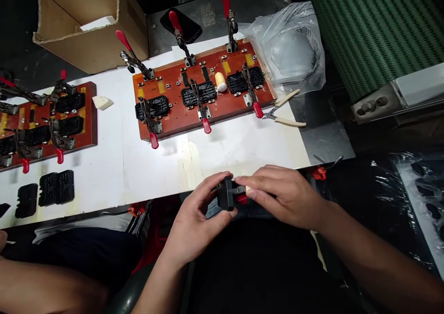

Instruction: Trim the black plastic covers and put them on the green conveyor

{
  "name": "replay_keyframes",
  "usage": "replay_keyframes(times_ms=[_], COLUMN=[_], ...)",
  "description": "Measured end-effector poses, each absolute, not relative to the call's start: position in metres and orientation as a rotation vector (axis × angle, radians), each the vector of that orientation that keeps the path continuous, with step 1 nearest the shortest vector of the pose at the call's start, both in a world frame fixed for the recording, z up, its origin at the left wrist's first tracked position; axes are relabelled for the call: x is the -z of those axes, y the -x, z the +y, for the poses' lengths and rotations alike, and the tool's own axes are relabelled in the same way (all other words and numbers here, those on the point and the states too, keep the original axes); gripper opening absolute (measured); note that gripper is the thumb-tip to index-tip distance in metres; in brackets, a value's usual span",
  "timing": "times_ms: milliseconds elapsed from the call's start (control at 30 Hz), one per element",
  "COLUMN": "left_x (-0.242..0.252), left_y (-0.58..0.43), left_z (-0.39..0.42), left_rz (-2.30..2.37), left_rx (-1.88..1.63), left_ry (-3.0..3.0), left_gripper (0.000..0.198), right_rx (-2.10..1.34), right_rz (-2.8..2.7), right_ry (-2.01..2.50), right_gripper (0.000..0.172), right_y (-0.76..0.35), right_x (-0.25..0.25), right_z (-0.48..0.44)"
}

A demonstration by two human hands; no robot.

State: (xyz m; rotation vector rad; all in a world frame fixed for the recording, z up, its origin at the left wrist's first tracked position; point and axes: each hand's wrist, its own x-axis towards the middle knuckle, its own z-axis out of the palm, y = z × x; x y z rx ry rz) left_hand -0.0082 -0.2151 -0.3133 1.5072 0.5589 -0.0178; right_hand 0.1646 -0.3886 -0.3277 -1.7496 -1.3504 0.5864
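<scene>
My left hand (199, 217) grips a small black plastic part (226, 194) by its edges, tilted on its side, just past the table's front edge. From the right, my right hand (286, 193) pinches a small tool with a pale handle (247, 190); its grey blade points at the part's face, and whether it touches is unclear. Beyond both hands lies a red-brown fixture board (173, 126) with red-handled toggle clamps and several black parts on it. A yellow and white object (220, 80) rests on that board. Pliers with cream handles (286, 120) lie at its right end.
At the left are a second fixture board (90, 120), a pale block (102, 102) and loose black parts (65, 187). Behind stand a cardboard box (93, 46), a phone (190, 29) and a plastic bag (294, 50). Another person's arm (45, 284) is at lower left. Green ribbed surface (374, 32) at right.
</scene>
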Motion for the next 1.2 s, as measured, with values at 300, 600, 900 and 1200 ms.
replay_keyframes(times_ms=[300,600,900,1200], left_x=[0.309,0.311,0.318,0.325], left_y=[0.009,0.009,0.014,0.016], left_z=[-0.222,-0.214,-0.204,-0.186], left_rz=[0.478,0.489,0.445,0.546], left_rx=[0.087,0.054,-0.038,-0.127], left_ry=[-1.472,-1.485,-1.786,-1.798], left_gripper=[0.059,0.057,0.065,0.059], right_rx=[-0.386,-0.459,-0.925,-0.852], right_rz=[-1.156,-1.062,-0.935,-0.964], right_ry=[2.348,2.150,1.815,1.914], right_gripper=[0.031,0.032,0.038,0.022], right_y=[-0.211,-0.199,-0.162,-0.179], right_x=[0.362,0.342,0.314,0.307], right_z=[-0.381,-0.369,-0.345,-0.335])
